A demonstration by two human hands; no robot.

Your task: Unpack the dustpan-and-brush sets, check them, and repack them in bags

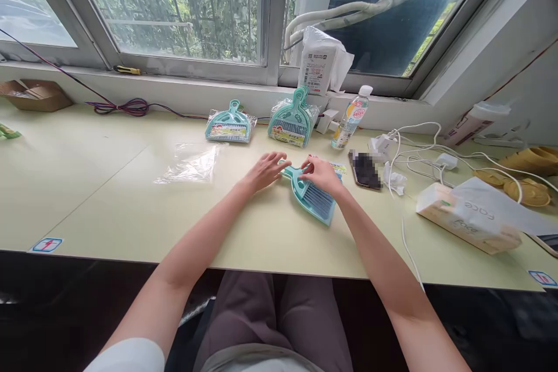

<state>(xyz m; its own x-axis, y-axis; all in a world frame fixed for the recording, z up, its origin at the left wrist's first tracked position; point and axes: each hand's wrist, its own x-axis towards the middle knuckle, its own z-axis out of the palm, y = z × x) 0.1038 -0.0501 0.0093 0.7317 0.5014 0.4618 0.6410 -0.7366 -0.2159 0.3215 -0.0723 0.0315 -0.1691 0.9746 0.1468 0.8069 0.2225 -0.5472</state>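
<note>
A mint-green dustpan (297,186) lies at a slant on the table in front of me, with a small brush (321,202) with grey-blue bristles nested in it. My right hand (321,175) comes over the set from the right, its thumb and fingers pinched at the brush's handle. At the handle end, my left hand (265,172) has its fingers stretched out, thumb tip close to the handle; whether it touches cannot be made out. A colourful label card (339,168) shows partly behind my right hand. To the left lies a clear plastic bag (192,164), flat and crumpled.
Two wrapped dustpan packs (229,128) (290,125) stand by the sill. A bottle (351,117), a phone (365,170), white cables (418,151) and a tissue pack (468,215) are at right. A cardboard box (37,96) and coiled wire (126,107) are at left.
</note>
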